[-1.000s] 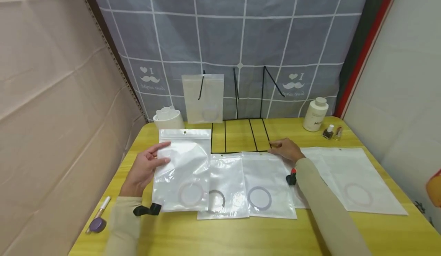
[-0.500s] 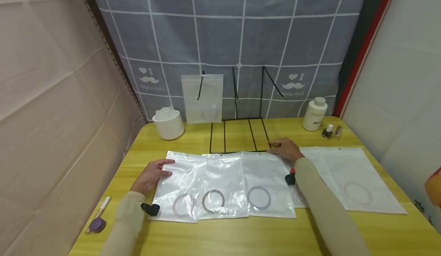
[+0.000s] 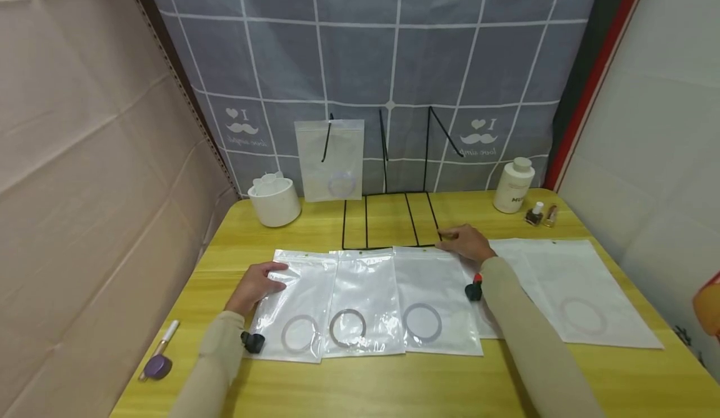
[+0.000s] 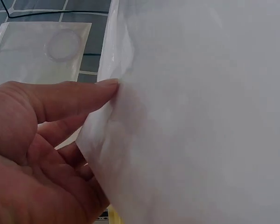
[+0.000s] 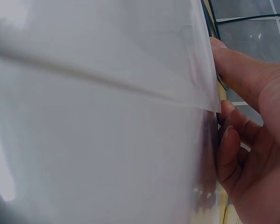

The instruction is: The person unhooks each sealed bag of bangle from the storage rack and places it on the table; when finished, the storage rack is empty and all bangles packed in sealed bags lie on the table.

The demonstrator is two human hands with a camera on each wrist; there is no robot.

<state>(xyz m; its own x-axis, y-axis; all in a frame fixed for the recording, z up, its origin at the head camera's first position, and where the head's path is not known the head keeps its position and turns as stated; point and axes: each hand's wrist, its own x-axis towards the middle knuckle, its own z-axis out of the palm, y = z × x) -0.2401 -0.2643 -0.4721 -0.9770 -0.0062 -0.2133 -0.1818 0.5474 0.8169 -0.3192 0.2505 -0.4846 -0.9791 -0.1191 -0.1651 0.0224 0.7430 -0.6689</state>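
My left hand (image 3: 253, 287) pinches the left edge of a white zip bag (image 3: 306, 274) with a pale ring inside. In the left wrist view its thumb lies over the bag's edge, with fingers behind. Alongside, slightly overlapping, lie a zip bag (image 3: 374, 287) holding a dark ring and another zip bag (image 3: 435, 280) with a greyish-purple ring. My right hand (image 3: 469, 244) holds the front right corner of a black wire display rack (image 3: 427, 149); in the right wrist view its fingers are curled beside a bag edge. One zip bag (image 3: 349, 149) hangs from the rack's left hook.
More zip bags (image 3: 579, 268) lie at the right, partly beneath my right forearm. A white cup (image 3: 275, 205) stands back left. Back right are a white bottle (image 3: 513, 187) and a nail polish bottle (image 3: 534, 215). A purple-lidded jar (image 3: 157, 367) sits front left.
My left hand has lowered the leftmost zip bag from in front of the rack down to the table beside the others. My right hand has stayed at the rack's corner.
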